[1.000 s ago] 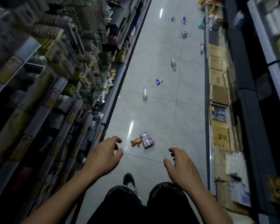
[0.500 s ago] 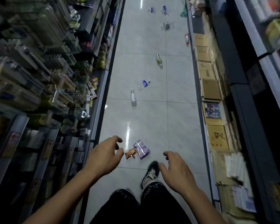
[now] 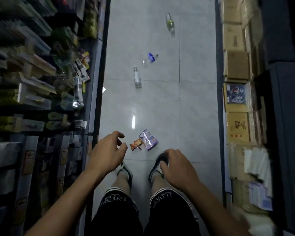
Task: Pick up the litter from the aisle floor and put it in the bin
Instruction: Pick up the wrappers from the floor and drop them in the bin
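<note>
shelves [image 3: 41,79] blurred | right hand [image 3: 179,169] hides shoe [image 3: 157,165], seemingly empty

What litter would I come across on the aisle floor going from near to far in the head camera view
orange wrapper → purple packet → clear bottle → blue-label bottle → green-tinted bottle

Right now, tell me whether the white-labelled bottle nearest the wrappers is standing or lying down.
Lying down. The white-labelled bottle rests on its side on the floor tiles, cap pointing away up the aisle, body stretched along the floor.
</note>
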Motion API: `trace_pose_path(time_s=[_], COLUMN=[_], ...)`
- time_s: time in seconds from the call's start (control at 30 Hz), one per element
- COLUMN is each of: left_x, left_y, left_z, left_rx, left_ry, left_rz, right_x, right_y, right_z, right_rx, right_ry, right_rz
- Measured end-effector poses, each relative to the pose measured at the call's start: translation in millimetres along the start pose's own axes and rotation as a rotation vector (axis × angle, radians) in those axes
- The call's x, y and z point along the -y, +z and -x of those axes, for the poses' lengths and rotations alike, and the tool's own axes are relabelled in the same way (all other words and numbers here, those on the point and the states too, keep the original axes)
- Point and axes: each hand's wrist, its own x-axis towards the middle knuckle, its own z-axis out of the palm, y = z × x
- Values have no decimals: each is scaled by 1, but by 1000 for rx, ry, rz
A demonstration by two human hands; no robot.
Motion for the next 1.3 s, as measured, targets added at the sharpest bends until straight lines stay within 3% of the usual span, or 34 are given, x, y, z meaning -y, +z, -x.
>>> trace_pose_path(time_s=[0.27,0.43,0.63,0.7,0.83,0.97,1.07,1.3], left_x=[83,144,227,247,275,294,298,256], left_y=[131,266,442,493,569,609,611,534], left_z=[-128,-212,-290,-314,-357,-381,-382,-323], left_rx=[117,170,197,222,167,115,136,226], left_ry=[-24,-55,-212,-231,-188,-117,-153,-258], left_rz=[18,41,16,-30,-110,-233,-236,-144], right_x=[-34,-84,-151,-171,-196,-214,-217,-181], right_y=[145,260,402,439,492,516,516,445], right_z=[-128,-240,-372,-407,-467,-505,-508,-431], right_rx=[99,112,106,15,-356,-361,-404,-397], right_ry=[250,420,523,578,798,918,849,791], right_rz=[-155,-264,-335,-384,-582,-754,-840,-788])
